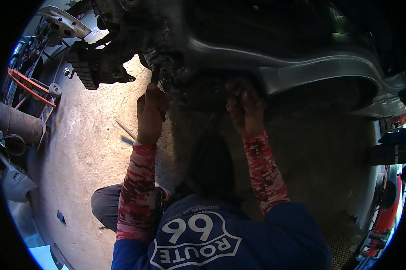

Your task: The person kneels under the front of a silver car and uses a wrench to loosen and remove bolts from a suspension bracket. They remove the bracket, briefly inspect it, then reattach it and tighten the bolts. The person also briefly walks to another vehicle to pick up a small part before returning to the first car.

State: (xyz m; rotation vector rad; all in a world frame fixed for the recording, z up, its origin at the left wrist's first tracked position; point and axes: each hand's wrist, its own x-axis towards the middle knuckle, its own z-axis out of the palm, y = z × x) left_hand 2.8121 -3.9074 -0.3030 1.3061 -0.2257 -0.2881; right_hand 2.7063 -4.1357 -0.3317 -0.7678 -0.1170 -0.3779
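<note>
My left hand (pixel 152 110) is closed around a dark, straight-handled tool (pixel 155 74). The tool points up into a cluster of metal parts (pixel 169 74) on the vehicle's underside; its working end is lost among them. Farther right, my right hand (pixel 245 108) is raised under the shadowed edge of the grey car body (pixel 275 65), fingers curled in. Shadow hides what those fingers hold, if anything. A black ribbed plastic part (pixel 87 67) hangs from the vehicle left of my left hand.
On the concrete floor (pixel 86 148) lies a thin stick-like object (pixel 126 129) near my left wrist. At the far left stand an orange metal frame (pixel 30 85) and a rusty cylinder (pixel 21 123). A small dark object (pixel 61 217) lies at the lower left. Red equipment (pixel 392 202) lines the right edge.
</note>
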